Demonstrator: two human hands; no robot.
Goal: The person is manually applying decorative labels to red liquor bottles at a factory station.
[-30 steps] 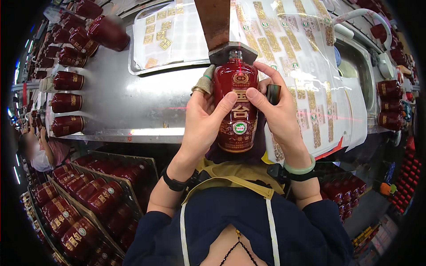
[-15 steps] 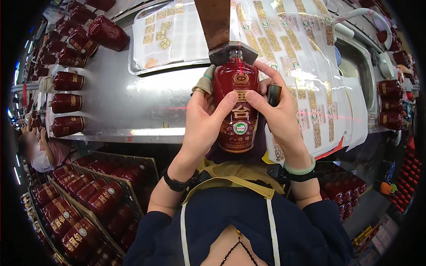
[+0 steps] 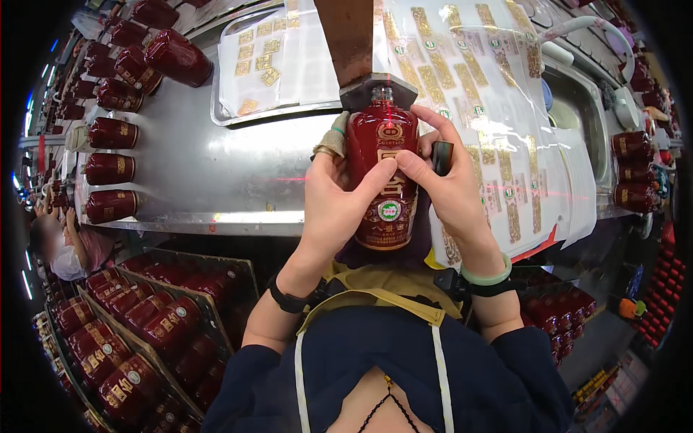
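Observation:
A dark red glass bottle (image 3: pixel 384 144) with gold decoration and a round green-and-white sticker (image 3: pixel 389 211) lies between my hands, its clear threaded neck against a metal stop plate (image 3: pixel 404 88). My left hand (image 3: pixel 333 195) grips its left side; a beige finger cover (image 3: pixel 333 140) sits on a finger. My right hand (image 3: pixel 453 189) holds the right side, with a small dark cylindrical piece (image 3: pixel 442 156) at its fingers. Both thumbs press on the bottle's front, almost touching, partly covering the large gold characters. A red light line crosses the bottle's upper part.
A brown bar (image 3: pixel 346 36) runs back from the stop plate. Gold label sheets (image 3: pixel 498 94) cover the right of the metal table (image 3: pixel 209 173); a tray (image 3: pixel 222 115) holds small gold labels. Red bottles (image 3: pixel 112 169) line the left edge. Crated bottles (image 3: pixel 173 321) stand lower left. Another person (image 3: pixel 68 245) is far left.
My thumbs have come closer together over the gold characters, the left one sliding right. The bottle stays against the stop plate, still held by both hands.

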